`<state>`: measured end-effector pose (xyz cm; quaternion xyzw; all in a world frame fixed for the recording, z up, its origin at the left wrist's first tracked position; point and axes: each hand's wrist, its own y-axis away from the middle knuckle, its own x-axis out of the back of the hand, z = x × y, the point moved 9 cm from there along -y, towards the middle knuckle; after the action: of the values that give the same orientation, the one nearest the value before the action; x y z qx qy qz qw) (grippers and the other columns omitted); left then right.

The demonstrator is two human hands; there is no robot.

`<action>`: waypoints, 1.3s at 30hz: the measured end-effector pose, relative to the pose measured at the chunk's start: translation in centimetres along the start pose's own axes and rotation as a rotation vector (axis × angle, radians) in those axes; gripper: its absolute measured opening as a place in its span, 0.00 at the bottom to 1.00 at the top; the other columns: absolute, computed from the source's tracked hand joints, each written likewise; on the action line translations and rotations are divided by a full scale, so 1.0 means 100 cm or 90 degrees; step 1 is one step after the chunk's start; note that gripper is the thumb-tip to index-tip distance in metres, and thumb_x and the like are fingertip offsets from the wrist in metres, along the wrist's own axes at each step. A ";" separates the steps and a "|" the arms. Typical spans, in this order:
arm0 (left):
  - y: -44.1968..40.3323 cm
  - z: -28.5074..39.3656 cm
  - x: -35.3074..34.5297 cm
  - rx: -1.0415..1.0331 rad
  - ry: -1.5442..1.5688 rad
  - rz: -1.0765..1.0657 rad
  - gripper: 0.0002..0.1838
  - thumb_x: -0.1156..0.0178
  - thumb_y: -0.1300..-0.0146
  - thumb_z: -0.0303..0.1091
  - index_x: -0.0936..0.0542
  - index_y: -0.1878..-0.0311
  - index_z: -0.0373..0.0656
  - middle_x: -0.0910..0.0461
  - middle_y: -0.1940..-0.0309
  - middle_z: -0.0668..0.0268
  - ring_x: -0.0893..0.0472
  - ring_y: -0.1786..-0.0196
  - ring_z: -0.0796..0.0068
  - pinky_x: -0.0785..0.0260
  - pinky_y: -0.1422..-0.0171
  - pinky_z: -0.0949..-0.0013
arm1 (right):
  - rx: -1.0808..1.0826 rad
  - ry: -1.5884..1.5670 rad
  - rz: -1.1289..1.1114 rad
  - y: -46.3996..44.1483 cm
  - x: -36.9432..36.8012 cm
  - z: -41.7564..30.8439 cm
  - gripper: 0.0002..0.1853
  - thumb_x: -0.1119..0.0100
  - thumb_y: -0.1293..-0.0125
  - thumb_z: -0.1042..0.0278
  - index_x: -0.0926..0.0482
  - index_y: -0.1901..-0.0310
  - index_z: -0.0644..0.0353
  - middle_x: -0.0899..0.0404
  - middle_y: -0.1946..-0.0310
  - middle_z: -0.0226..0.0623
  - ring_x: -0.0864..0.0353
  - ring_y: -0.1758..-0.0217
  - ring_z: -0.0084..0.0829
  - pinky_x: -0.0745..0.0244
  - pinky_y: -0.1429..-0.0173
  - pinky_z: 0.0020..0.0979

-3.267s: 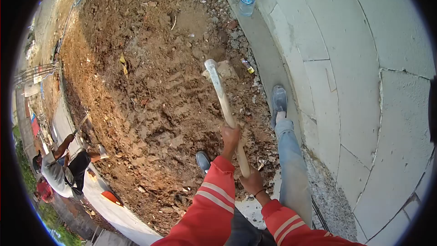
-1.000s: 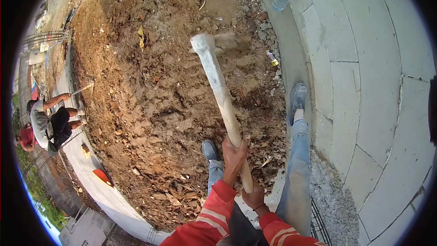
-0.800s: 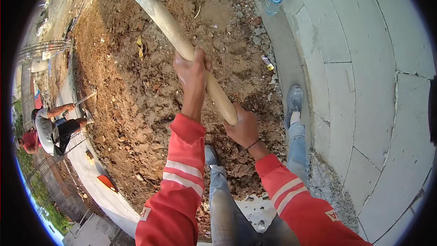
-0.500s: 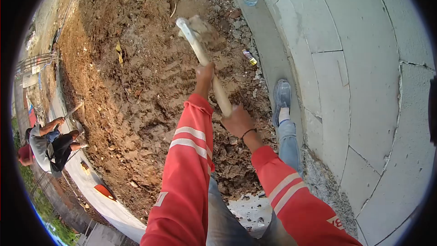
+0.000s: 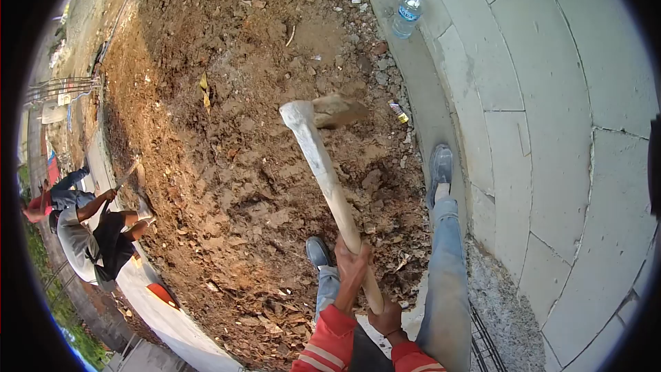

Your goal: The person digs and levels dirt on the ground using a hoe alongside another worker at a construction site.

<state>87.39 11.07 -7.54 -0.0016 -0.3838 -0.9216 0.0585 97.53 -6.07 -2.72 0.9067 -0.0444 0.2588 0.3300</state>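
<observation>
A hoe (image 5: 330, 179) with a pale wooden handle stretches away from me over the dug-up brown soil (image 5: 234, 124). Its soil-coated blade (image 5: 339, 111) points right from the far end and looks slightly blurred; I cannot tell whether it touches the ground. Closed round the lower half of the handle is my left hand (image 5: 353, 262). My right hand (image 5: 385, 320) grips the handle's near end, close to my legs. Red sleeves with pale stripes cover both arms. My shoes stand either side of the handle, one on the soil and one by the concrete edging.
A water bottle (image 5: 407, 14) stands on the concrete ledge (image 5: 430, 83) beside a grey block wall (image 5: 537, 83). A small colourful wrapper (image 5: 398, 111) lies at the soil's right edge. At left, a co-worker (image 5: 86, 234) holds a long-handled tool, with another person behind.
Both my hands and the hoe have come down and nearer my body. The blade now shows more clearly. The view has shifted, and a second person's legs appear at left.
</observation>
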 end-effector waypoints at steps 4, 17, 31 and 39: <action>-0.078 0.232 -0.018 -0.293 0.146 0.056 0.13 0.42 0.36 0.22 0.34 0.52 0.39 0.27 0.73 0.65 0.28 0.81 0.78 0.32 0.77 0.73 | 0.270 -0.019 0.019 -0.179 0.048 -0.151 0.23 0.29 0.51 0.64 0.22 0.53 0.62 0.19 0.76 0.48 0.17 0.73 0.51 0.22 0.69 0.45; -0.380 0.068 -0.133 0.074 0.020 0.026 0.14 0.40 0.41 0.26 0.31 0.55 0.33 0.25 0.80 0.62 0.25 0.83 0.69 0.30 0.79 0.65 | -0.103 0.086 -0.164 -0.387 0.077 -0.085 0.22 0.32 0.47 0.58 0.17 0.54 0.62 0.15 0.61 0.53 0.15 0.56 0.51 0.20 0.52 0.46; -0.087 0.117 -0.086 -0.111 0.179 0.020 0.11 0.46 0.37 0.20 0.33 0.53 0.40 0.29 0.73 0.65 0.30 0.82 0.76 0.33 0.78 0.72 | 0.156 0.001 0.040 -0.190 0.063 -0.027 0.12 0.31 0.52 0.67 0.20 0.64 0.57 0.20 0.76 0.45 0.17 0.70 0.50 0.22 0.66 0.44; -0.244 0.212 -0.122 -0.260 0.123 0.093 0.11 0.44 0.37 0.23 0.34 0.55 0.39 0.28 0.77 0.65 0.29 0.82 0.76 0.33 0.79 0.71 | 0.180 0.045 0.002 -0.359 0.091 -0.106 0.22 0.29 0.54 0.64 0.18 0.55 0.61 0.16 0.67 0.52 0.16 0.63 0.54 0.21 0.59 0.48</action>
<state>95.94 44.42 -10.40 0.0469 -0.1808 -0.9693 0.1602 109.70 29.31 -12.00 0.9343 0.0028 0.2949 0.2002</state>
